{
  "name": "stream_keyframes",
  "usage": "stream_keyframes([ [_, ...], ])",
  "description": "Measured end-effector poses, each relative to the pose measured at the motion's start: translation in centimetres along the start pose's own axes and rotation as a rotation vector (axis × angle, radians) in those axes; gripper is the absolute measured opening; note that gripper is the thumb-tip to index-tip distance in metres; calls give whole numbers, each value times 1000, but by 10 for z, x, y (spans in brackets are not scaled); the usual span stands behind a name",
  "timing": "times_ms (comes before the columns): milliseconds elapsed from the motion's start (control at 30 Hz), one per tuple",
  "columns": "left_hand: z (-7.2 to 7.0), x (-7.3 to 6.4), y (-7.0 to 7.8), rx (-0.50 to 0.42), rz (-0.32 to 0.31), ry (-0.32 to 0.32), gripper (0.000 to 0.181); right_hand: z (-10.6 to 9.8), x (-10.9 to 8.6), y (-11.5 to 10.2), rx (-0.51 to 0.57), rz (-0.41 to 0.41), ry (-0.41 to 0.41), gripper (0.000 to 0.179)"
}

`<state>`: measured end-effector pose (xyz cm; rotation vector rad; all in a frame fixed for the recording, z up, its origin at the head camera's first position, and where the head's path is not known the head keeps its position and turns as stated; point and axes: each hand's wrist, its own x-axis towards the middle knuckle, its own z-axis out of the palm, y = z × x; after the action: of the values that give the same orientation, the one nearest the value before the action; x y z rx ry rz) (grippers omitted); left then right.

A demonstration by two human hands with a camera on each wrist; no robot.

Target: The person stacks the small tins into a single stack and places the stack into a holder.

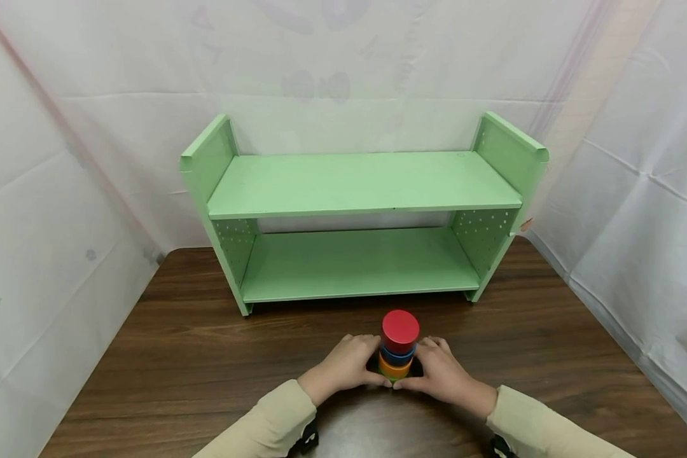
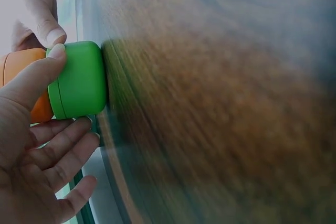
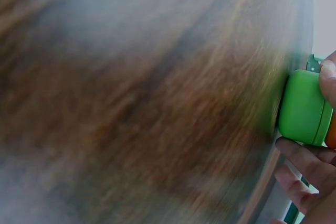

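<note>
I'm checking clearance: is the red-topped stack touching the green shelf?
Apart: the head view shows brown tabletop between the stack and the shelf.

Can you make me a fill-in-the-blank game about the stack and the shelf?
1. The left hand and right hand hold the stack, whose top cylinder is coloured ____.
2. The blue cylinder sits directly on the cylinder coloured ____.
3. The lowest cylinder is coloured ____.
4. Counting upper and lower, the shelf unit behind the stack has ____ shelves.

Missing words: red; orange; green; two.
</note>
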<state>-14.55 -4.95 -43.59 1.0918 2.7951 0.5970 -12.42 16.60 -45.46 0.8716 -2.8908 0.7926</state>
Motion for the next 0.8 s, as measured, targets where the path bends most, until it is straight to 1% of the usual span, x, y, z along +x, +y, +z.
stream_keyframes([
  [233,0,-3,-1,-20,1,-10,55,1,0,-3,12,-2,-13,50],
  [500,0,-6,-2,-23,8,4,54,-1,1,-6,13,2,-43,48],
  [600,-1,-7,-2,-23,19,10,53,-1,1,-8,18,-2,-47,48],
  [800,-3,-12,-1,-15,67,32,51,-1,1,-12,25,2,-58,49],
])
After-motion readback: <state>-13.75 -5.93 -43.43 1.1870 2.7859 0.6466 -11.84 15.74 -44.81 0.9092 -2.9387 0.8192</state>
